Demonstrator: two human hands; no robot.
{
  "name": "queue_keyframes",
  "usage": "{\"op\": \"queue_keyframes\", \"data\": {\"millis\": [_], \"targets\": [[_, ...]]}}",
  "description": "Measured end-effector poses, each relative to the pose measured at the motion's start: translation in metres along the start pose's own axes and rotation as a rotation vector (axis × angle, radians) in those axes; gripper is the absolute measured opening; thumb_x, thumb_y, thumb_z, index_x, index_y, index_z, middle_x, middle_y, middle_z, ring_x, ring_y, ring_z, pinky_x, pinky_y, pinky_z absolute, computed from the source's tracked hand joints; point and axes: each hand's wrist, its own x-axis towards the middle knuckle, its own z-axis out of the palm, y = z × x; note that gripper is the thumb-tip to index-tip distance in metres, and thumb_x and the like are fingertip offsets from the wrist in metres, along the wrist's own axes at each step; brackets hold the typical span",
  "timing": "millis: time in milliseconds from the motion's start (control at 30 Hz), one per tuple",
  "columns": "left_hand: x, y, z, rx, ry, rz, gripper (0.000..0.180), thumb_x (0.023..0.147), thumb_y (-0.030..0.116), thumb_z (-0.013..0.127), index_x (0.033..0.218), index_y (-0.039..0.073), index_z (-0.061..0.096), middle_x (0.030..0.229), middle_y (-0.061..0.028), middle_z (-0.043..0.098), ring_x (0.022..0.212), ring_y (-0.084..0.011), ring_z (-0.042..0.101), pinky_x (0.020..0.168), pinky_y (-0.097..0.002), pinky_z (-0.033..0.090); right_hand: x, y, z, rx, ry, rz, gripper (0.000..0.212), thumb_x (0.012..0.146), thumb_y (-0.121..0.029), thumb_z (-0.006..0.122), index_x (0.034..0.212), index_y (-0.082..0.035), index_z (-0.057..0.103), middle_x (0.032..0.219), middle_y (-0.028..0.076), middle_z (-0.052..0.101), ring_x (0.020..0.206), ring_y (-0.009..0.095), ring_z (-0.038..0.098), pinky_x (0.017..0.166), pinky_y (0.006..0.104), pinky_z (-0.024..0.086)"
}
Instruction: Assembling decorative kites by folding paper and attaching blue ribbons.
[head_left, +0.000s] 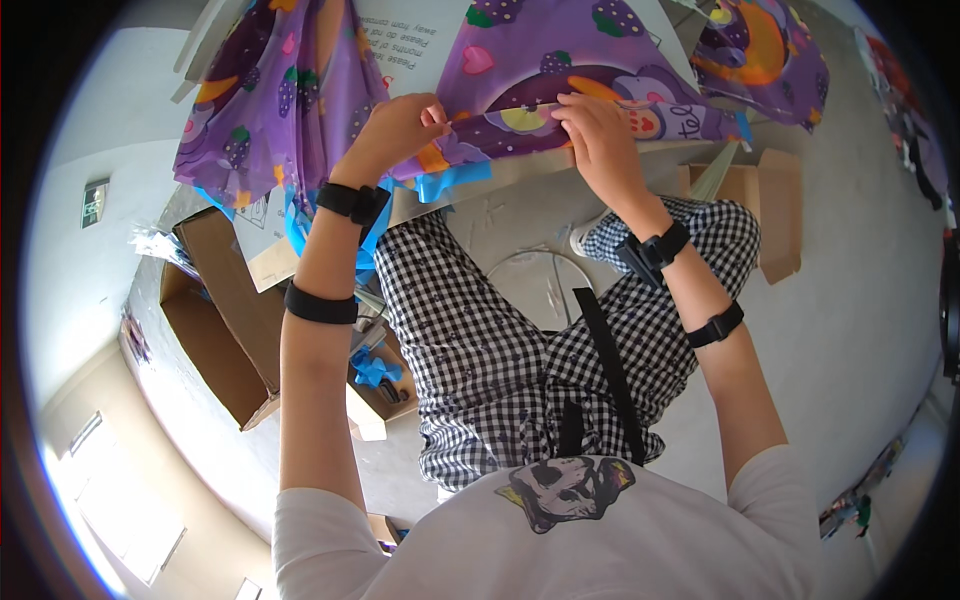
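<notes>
A thin purple fabric (pixel 500 60) printed with grapes, hearts and orange crescents spreads over the far side of the table. Its near edge lies folded into a narrow strip along the table's front. My left hand (pixel 400 128) has its fingers curled closed on that strip, at its left part. Farther right, my right hand (pixel 600 145) pinches the upper fold of the same strip; its thumb is mostly hidden. Blue ribbon (pixel 455 180) shows under the fabric near my left hand, and more hangs below the gathered cloth at the left.
The table edge (pixel 270 268) runs just beyond my knees. An open cardboard box (pixel 225 330) stands at the left, and a smaller one (pixel 385 405) holds blue ribbon. Another cardboard box (pixel 780 215) sits at the right. A thin hoop (pixel 540 255) lies on the floor between my legs.
</notes>
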Motion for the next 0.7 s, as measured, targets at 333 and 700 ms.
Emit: {"op": "queue_keyframes", "data": {"millis": [333,700], "targets": [[0.006,0.0,-0.002,0.074,-0.075,-0.032,0.024,0.089,0.027,0.071,0.097,0.004,0.071,0.091,-0.0099,0.072,0.086,-0.023,0.068,0.076,-0.0352,0.052,0.035,0.021,0.002,-0.007,-0.012,-0.01,0.007,0.087,-0.01,0.066,0.092,-0.013,0.065,0.085,-0.001,0.062,0.087,0.023,0.057,0.08,0.0386,0.041],[0.005,0.0,0.002,0.136,-0.131,-0.059,0.026,0.084,0.033,0.074,0.09,0.008,0.075,0.089,-0.0063,0.073,0.087,-0.0244,0.068,0.087,-0.0398,0.047,0.024,0.02,0.0,0.012,-0.031,-0.034,0.008,0.086,-0.009,0.067,0.093,-0.012,0.064,0.09,0.002,0.061,0.091,0.025,0.057,0.082,0.0395,0.043]]}}
